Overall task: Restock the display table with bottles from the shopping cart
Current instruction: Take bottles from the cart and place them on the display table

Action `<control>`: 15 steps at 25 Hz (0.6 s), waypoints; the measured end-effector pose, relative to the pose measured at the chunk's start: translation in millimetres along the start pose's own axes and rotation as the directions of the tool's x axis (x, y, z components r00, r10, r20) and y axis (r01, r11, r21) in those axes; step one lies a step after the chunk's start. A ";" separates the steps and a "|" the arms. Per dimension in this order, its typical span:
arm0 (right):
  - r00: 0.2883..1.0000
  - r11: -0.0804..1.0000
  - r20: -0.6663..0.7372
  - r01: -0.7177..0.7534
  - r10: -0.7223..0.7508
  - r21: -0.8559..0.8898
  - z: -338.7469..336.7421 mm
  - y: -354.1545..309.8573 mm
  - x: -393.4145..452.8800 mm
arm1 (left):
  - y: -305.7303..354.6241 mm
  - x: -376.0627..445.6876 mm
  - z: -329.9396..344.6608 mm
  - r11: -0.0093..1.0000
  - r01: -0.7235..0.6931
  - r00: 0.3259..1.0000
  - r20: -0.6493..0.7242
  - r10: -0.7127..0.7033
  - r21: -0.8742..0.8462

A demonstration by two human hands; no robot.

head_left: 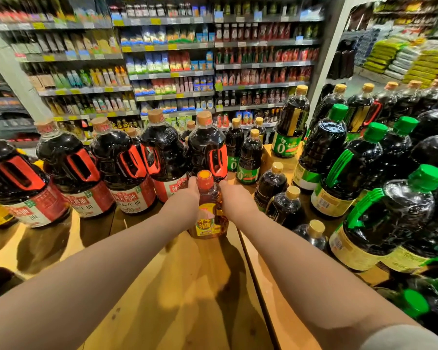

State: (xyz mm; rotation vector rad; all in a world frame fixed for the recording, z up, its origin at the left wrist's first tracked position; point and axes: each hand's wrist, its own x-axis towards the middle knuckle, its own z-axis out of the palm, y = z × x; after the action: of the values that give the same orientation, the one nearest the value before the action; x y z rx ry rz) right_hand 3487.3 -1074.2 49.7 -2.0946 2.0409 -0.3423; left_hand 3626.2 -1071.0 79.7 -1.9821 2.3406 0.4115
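Your left hand and right hand clasp the amber bottle from both sides, fingers curled round it, as it stands upright on the wooden display table just before the red-handled soy bottles. Bare wood lies open toward you; green-capped bottles crowd the right edge. Its yellow label reads 料酒, and the red labels beside it read 海天酱油.

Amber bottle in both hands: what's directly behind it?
A large dark bottle with a red handle stands right behind the amber bottle; its label and base are hidden by that bottle and the hands.

Supermarket aisle — tall stocked shelving (blurred), white pillar.
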 end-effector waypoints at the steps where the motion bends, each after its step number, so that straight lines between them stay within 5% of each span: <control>1: 1.000 1.000 -0.004 0.002 -0.002 -0.007 1.5 1.4 2.7 | 0.9 2.3 -0.5 1.000 -0.001 1.000 0.001 0.001 0.009; 15: 0.999 0.999 0.030 0.014 -0.012 -0.043 -2.0 8.5 17.2 | 3.7 13.7 -1.7 0.996 -0.057 0.998 -0.033 0.055 -0.075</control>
State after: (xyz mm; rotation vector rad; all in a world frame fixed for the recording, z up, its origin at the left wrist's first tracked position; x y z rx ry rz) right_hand 3479.0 -1091.5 49.5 -2.1257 2.0364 -0.2699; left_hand 3620.3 -1084.0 79.2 -1.9728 2.4395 0.4837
